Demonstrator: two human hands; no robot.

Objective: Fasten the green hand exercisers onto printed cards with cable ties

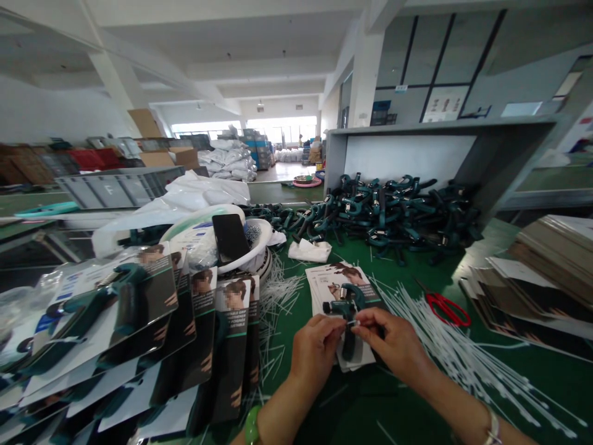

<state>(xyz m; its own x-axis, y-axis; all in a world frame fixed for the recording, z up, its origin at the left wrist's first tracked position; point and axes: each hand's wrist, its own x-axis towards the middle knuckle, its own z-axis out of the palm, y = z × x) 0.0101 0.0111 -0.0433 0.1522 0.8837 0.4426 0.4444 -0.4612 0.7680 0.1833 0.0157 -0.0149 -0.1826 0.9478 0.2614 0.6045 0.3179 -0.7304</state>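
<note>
A teal hand gripper (346,307) lies on a small stack of printed backing cards (338,285) on the green worktop (407,402). The left hand (316,347) and right hand (393,341) meet over it, fingertips pinching a thin white cable tie (353,323) at its handle. White cable ties (467,355) spread just right, red scissors (447,307) among them. Carded grippers (139,327) pile left; loose grippers (393,213) heap behind.

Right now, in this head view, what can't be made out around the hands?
- White tie: both hands' fingertips cover its ends.
- Hand gripper: lower handle hidden behind right hand.
- Card print: too small.
- Left hand: palm faces away.
- Carded stack: cut by left edge.
</note>
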